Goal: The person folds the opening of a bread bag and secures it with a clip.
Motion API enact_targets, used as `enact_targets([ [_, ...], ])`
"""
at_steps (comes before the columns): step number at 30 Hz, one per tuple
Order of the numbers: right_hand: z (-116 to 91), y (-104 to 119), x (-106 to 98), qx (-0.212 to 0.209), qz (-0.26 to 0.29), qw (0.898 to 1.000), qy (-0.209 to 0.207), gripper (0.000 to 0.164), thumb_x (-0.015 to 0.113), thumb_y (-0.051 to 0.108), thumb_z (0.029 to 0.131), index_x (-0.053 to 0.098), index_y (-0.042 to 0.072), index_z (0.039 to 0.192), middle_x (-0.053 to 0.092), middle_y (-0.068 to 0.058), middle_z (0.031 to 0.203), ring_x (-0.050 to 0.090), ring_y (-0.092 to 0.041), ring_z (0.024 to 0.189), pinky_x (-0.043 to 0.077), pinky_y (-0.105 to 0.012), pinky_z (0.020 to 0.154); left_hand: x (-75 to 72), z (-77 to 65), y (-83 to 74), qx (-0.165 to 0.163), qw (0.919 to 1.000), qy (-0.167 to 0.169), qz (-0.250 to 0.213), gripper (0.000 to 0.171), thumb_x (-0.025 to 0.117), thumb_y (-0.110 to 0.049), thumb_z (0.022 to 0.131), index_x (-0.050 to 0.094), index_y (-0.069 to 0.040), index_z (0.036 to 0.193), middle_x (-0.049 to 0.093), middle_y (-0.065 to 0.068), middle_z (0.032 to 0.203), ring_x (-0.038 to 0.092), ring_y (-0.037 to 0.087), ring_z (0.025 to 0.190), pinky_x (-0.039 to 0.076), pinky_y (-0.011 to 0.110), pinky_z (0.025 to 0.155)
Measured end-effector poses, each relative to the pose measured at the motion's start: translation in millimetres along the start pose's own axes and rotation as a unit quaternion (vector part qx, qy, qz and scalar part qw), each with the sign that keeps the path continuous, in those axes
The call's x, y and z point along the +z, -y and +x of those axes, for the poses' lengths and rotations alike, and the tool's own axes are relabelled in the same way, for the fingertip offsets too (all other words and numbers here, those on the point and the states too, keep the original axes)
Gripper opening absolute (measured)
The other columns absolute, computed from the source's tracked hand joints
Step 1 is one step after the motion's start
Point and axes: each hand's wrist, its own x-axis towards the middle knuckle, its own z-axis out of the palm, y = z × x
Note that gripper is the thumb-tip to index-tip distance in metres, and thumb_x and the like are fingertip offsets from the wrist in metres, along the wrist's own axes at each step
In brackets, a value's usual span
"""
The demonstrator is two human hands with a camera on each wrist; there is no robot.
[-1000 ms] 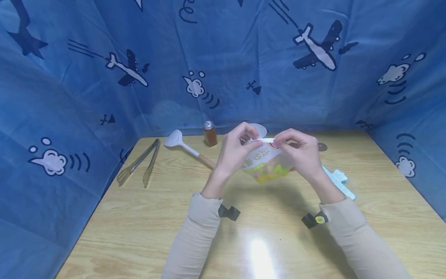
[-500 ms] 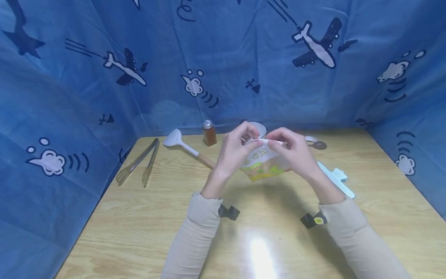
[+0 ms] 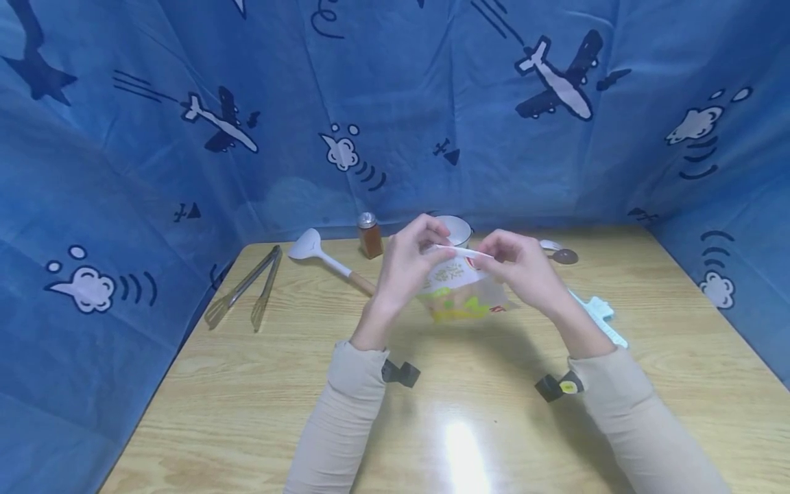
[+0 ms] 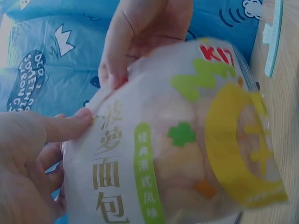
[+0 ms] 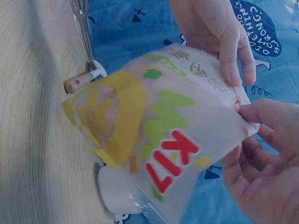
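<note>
A bag of bread point(image 3: 457, 295), white on top with yellow and green print below, hangs from both hands above the table. The left hand point(image 3: 407, 261) pinches the left part of its folded top edge between thumb and fingers. At the right part of that edge, the right hand point(image 3: 518, 264) pinches with thumb and forefinger. A white strip of folded edge shows between the hands. In the left wrist view, pale buns show through the clear part of the bag point(image 4: 187, 140). The right wrist view shows red letters on the bag point(image 5: 163, 116).
Behind the hands stand a white bowl point(image 3: 457, 230) and a spice jar point(image 3: 371, 238). Tongs point(image 3: 239, 291) and a white turner point(image 3: 308, 247) lie left on the wooden table point(image 3: 247, 412). A brown spoon point(image 3: 564, 256) and a light blue clip point(image 3: 597, 312) lie right. Blue curtains surround the table.
The hands came closer together along the bag's top edge, then moved slightly apart, with more white strip between them now. Both still pinch the bag; its lower part has swung slightly.
</note>
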Motion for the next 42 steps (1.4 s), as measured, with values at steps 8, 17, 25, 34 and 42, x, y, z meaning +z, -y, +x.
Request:
enact_targets([
  [8, -1.5, 3.2, 2.8, -0.022, 0.027, 0.999, -0.034, 0.008, 0.075, 0.013, 0.097, 0.072, 0.005, 0.097, 0.07, 0.012, 0.086, 0.063, -0.008, 0.074, 0.048, -0.023, 0.066, -4.2, 1.2, 3.6, -0.002, 0.9992, 0.028, 0.028, 0.03, 0.081, -0.009, 0.091, 0.07, -0.009, 0.119, 0.078, 0.01, 0.106, 0.073, 0.022, 0.103, 0.055, 0.043, 0.101],
  [17, -2.4, 2.5, 5.1, -0.041, 0.019, 0.998, -0.048, 0.005, 0.073, 0.008, 0.097, 0.071, 0.003, 0.098, 0.067, 0.013, 0.085, 0.059, -0.006, 0.074, 0.044, -0.022, 0.062, -8.0, 1.6, 12.0, -0.094, 0.9898, 0.088, 0.06, 0.029, 0.074, -0.027, 0.1, 0.072, -0.009, 0.122, 0.068, 0.013, 0.124, 0.058, 0.03, 0.123, 0.046, 0.048, 0.112],
  [25, -1.7, 3.0, 5.7, -0.043, 0.013, 0.997, -0.057, 0.007, 0.073, 0.01, 0.098, 0.071, 0.003, 0.098, 0.068, 0.012, 0.087, 0.062, -0.006, 0.076, 0.048, -0.02, 0.072, -8.8, 1.6, 12.2, -0.143, 0.9855, 0.091, -0.011, 0.026, 0.072, -0.023, 0.101, 0.071, -0.005, 0.12, 0.066, 0.014, 0.123, 0.057, 0.027, 0.122, 0.044, 0.049, 0.113],
  [34, -0.5, 2.8, 3.0, -0.018, 0.02, 0.998, -0.063, 0.015, 0.075, 0.015, 0.098, 0.069, 0.002, 0.101, 0.068, 0.01, 0.089, 0.062, -0.007, 0.077, 0.048, -0.02, 0.072, -5.1, 3.3, 9.6, -0.148, 0.988, 0.023, -0.038, 0.021, 0.075, -0.021, 0.098, 0.074, -0.005, 0.111, 0.07, 0.012, 0.115, 0.061, 0.022, 0.108, 0.046, 0.032, 0.095],
  [42, 1.7, -3.3, -4.4, 0.062, 0.058, 0.996, -0.02, 0.02, 0.076, 0.017, 0.098, 0.063, 0.003, 0.103, 0.067, 0.012, 0.088, 0.063, -0.005, 0.079, 0.053, -0.021, 0.066, -5.3, 3.2, 9.3, -0.147, 0.9883, 0.008, -0.042, 0.019, 0.077, -0.019, 0.096, 0.074, -0.005, 0.109, 0.073, 0.012, 0.106, 0.062, 0.017, 0.099, 0.046, 0.026, 0.087],
])
